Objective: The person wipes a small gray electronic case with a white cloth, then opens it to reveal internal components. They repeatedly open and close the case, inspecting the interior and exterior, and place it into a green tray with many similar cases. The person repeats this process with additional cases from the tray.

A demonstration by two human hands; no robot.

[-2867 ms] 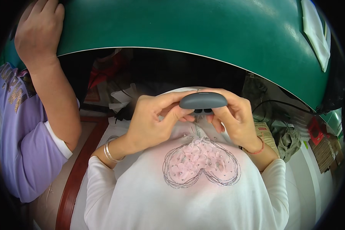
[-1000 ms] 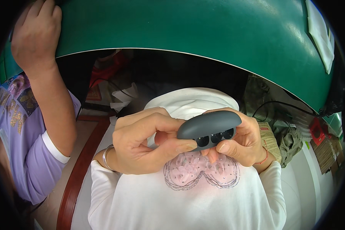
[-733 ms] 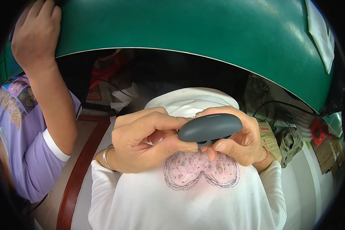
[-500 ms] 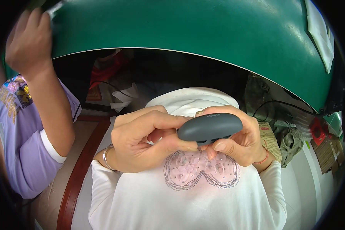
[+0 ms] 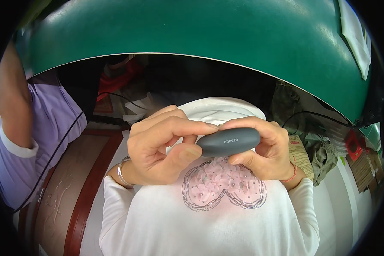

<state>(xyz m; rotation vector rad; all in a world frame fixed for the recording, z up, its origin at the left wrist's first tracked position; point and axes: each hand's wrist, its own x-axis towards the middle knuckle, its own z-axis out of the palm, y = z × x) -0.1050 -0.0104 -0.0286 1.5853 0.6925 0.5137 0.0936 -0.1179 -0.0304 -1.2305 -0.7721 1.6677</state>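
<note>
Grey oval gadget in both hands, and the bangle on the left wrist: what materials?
Grey oval gadget: likely moulded plastic with a matte, perhaps rubberised coat; it has a soft, even sheen and no sharp glare. Bangle: probably polished metal; thin, silvery, with bright highlights. Neither is certain from the look alone.

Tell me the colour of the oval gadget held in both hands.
Dark grey oval gadget, clearest in the head view.

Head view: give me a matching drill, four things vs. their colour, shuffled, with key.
Things:
1. oval device held in both hands
2. table top above the hands
3. bangle on the left wrist
4. cord on the right wrist

Colours:
A. silver
B. dark grey
C. red
D. green

Pairs: 1-B, 2-D, 3-A, 4-C
</note>
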